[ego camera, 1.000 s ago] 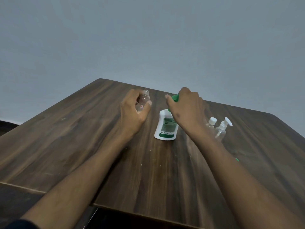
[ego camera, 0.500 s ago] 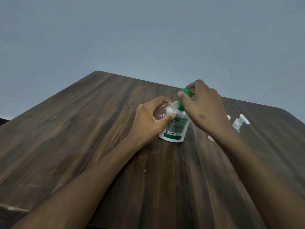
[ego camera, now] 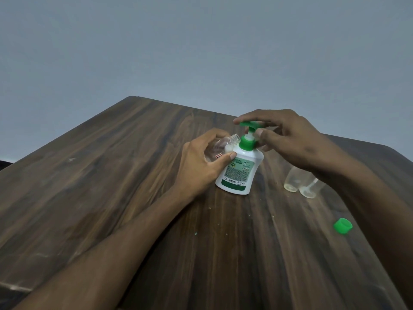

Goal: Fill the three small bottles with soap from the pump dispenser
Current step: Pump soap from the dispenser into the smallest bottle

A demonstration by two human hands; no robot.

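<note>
A white pump dispenser [ego camera: 240,168] with a green pump head [ego camera: 250,124] stands mid-table. My left hand [ego camera: 201,163] grips a small clear bottle [ego camera: 220,147], tilted, its open threaded mouth just under the pump's spout. My right hand [ego camera: 288,137] rests on the pump head, fingers lying over its top and thumb beside the stem. Two more small clear bottles [ego camera: 292,180] [ego camera: 310,189] stand to the right of the dispenser, their tops hidden behind my right wrist.
A loose green cap [ego camera: 342,225] lies on the wooden table [ego camera: 111,175] at the right, near my right forearm. Small crumbs speckle the wood in front of the dispenser. The table's left and far edges drop off towards a plain grey wall.
My left hand brought the small bottle from the left over to the dispenser's spout. My right hand shifted from gripping the pump to lying over its top. The camera tilted down and closer.
</note>
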